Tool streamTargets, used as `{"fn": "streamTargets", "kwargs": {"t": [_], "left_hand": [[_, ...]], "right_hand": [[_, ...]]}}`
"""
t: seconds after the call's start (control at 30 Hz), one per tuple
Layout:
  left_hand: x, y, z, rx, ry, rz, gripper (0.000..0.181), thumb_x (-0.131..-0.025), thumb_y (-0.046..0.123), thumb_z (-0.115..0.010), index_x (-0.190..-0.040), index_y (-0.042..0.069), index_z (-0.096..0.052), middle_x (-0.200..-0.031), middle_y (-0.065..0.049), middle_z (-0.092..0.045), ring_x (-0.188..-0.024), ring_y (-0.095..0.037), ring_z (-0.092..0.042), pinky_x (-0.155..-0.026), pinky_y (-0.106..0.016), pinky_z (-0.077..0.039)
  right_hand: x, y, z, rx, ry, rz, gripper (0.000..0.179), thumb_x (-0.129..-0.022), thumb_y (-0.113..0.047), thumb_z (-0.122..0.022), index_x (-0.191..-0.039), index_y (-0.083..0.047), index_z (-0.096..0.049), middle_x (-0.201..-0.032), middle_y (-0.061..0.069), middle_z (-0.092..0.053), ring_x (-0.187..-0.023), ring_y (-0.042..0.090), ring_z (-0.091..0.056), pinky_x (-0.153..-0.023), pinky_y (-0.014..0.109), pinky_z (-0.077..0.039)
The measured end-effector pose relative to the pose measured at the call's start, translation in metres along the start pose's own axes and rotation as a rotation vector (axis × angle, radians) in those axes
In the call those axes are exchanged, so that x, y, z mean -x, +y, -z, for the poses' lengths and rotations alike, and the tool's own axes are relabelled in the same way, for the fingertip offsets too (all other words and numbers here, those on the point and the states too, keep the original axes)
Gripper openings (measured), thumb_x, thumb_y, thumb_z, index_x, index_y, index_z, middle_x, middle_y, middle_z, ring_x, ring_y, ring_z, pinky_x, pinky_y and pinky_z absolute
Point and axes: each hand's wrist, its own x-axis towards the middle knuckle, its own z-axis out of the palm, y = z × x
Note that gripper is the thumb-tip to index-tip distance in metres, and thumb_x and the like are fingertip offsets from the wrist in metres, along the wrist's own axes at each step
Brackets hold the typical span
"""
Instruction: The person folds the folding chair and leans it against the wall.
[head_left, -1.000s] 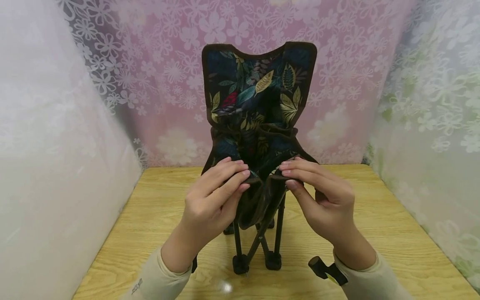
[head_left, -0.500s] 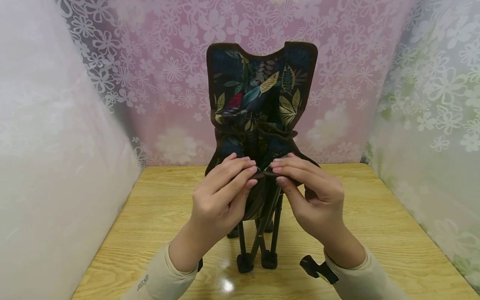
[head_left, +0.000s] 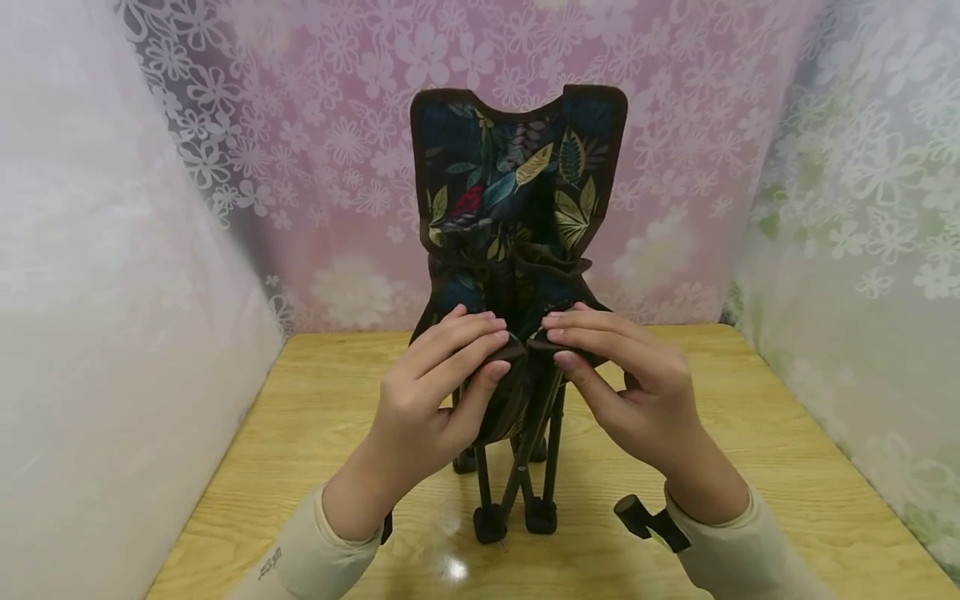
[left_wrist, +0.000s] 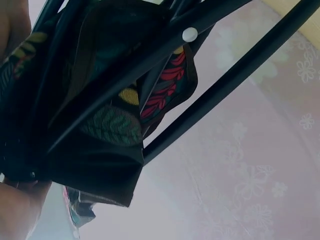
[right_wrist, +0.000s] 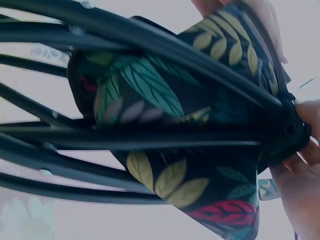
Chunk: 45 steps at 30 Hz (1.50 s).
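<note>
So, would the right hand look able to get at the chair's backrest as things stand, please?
Probably yes: nothing visible blocks the backrest, but the right hand must first release the seat corner it pinches.

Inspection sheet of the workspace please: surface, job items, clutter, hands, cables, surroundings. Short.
Surface: tabletop, light wood grain, glare spot near the front.
Job items: patterned fabric chair, upright; dark legs close together, some crossing.
Clutter: nothing seen.
Left hand: left hand pinches one front seat corner.
Right hand: right hand pinches the other; black device at that wrist.
Cables: nothing seen.
Surroundings: pink floral backdrop behind; pale sheeting on both sides.
</note>
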Motion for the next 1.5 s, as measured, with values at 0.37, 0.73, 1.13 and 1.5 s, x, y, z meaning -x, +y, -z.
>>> {"fn": "streamTargets", "kwargs": {"t": [0.37,0.73,1.13,1.5], "left_hand": [[0.003,0.003,0.009,0.002,-0.039,0.003,0.04,-0.108,0.028,-0.064,-0.126,-0.006,-0.074,-0.128,-0.023,-0.072,-0.124,-0.04,-0.069,-0.11,-0.057,-0.054],[0.016,0.0,0.007,0.003,0.114,-0.054,0.04,-0.102,0.023,-0.072,-0.125,-0.008,-0.073,-0.124,-0.027,-0.072,-0.118,-0.04,-0.07,-0.109,-0.046,-0.057],[0.04,-0.005,0.009,-0.051,0.217,-0.02,0.043,-0.098,0.027,-0.076,-0.12,-0.01,-0.075,-0.105,-0.025,-0.073,-0.08,-0.032,-0.062,-0.071,-0.038,-0.052],[0.077,-0.005,0.008,0.018,0.079,0.128,0.041,-0.096,0.026,-0.078,-0.121,-0.006,-0.076,-0.1,-0.018,-0.07,-0.086,-0.026,-0.063,-0.075,-0.033,-0.053]], "right_hand": [[0.001,-0.004,0.01,-0.025,0.014,0.021,0.037,-0.1,-0.017,-0.076,-0.114,0.017,-0.073,-0.131,0.02,-0.074,-0.129,0.022,-0.07,-0.105,0.025,-0.056],[0.012,-0.005,0.01,-0.083,0.192,0.046,0.037,-0.095,-0.007,-0.08,-0.115,0.022,-0.069,-0.127,0.026,-0.074,-0.123,0.025,-0.073,-0.105,0.026,-0.057],[0.041,0.002,0.018,0.031,0.327,0.047,0.026,-0.092,-0.004,-0.081,-0.104,0.018,-0.074,-0.107,0.024,-0.077,-0.106,0.023,-0.073,-0.096,0.023,-0.057],[0.087,0.013,0.031,0.127,0.105,-0.123,0.025,-0.095,-0.01,-0.08,-0.1,0.014,-0.076,-0.108,0.021,-0.076,-0.113,0.015,-0.072,-0.1,0.018,-0.055]]}}
